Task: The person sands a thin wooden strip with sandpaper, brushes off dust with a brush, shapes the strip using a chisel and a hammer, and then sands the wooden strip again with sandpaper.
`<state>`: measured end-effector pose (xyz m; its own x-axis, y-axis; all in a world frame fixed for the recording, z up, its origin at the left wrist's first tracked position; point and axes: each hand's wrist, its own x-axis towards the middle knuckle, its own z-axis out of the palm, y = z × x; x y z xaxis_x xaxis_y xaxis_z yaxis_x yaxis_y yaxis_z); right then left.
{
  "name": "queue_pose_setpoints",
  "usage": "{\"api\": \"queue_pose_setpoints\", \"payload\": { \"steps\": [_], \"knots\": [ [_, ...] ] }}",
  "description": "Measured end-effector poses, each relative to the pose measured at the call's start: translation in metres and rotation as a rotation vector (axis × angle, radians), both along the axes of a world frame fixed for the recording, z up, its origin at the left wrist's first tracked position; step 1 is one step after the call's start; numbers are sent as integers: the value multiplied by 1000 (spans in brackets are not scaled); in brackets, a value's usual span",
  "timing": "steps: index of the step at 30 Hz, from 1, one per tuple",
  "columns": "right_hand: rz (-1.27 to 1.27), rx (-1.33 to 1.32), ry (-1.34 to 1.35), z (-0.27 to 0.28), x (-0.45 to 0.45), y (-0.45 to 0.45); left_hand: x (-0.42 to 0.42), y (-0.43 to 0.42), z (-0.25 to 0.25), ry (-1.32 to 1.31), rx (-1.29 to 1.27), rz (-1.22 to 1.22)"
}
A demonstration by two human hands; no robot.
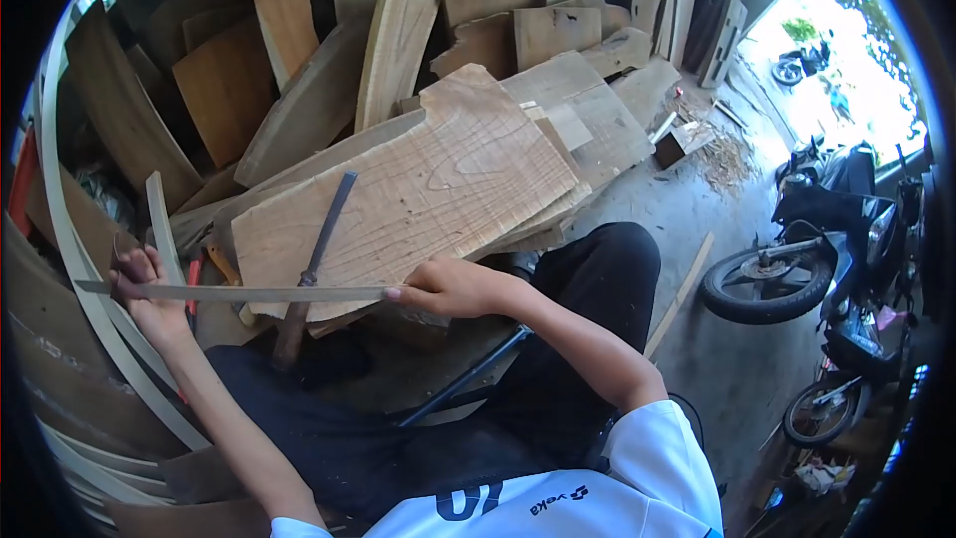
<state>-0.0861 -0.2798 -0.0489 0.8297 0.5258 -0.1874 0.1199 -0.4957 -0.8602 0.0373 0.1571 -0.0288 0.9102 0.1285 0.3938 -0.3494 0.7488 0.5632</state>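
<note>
A thin, flat, pale strip (pixel 269 293), seemingly wood or bamboo, stretches nearly level between my hands above my lap. My left hand (pixel 147 291) has its fingers curled around the strip close to its left end. At the other end, my right hand (pixel 453 287) pinches the strip between thumb and fingers. Beneath it lies a tool with a narrow dark blade (pixel 330 224) and a wooden handle (pixel 289 337), its blade resting on a broad wooden board (pixel 418 184). The strip passes in front of part of this tool.
Planks (pixel 398 55) lean along the back. Long bent strips (pixel 75 239) curve down the left side, near a red-handled item (pixel 193 284). Wood shavings (pixel 732 159) and a narrow stick (pixel 680 294) lie on the floor. A motorbike (pixel 836 229) stands at right.
</note>
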Motion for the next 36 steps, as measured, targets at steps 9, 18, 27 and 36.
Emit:
{"api": "queue_pose_setpoints", "payload": {
  "steps": [9, 18, 27, 36],
  "knots": [
    [-1, 19, 134, 11, 4, -4, -14, -87, 2, 251, 102, 11],
    [59, 70, 163, 9, 6, -6, -34, -131, 8, 197, 541, -2],
    [88, 95, 181, 14, 5, -15, -17, -70, 26, 289, 542, 421],
    [-58, 91, 220, 29, 8, -11, -32, -161, 15, 259, 432, -48]
  ]
}}
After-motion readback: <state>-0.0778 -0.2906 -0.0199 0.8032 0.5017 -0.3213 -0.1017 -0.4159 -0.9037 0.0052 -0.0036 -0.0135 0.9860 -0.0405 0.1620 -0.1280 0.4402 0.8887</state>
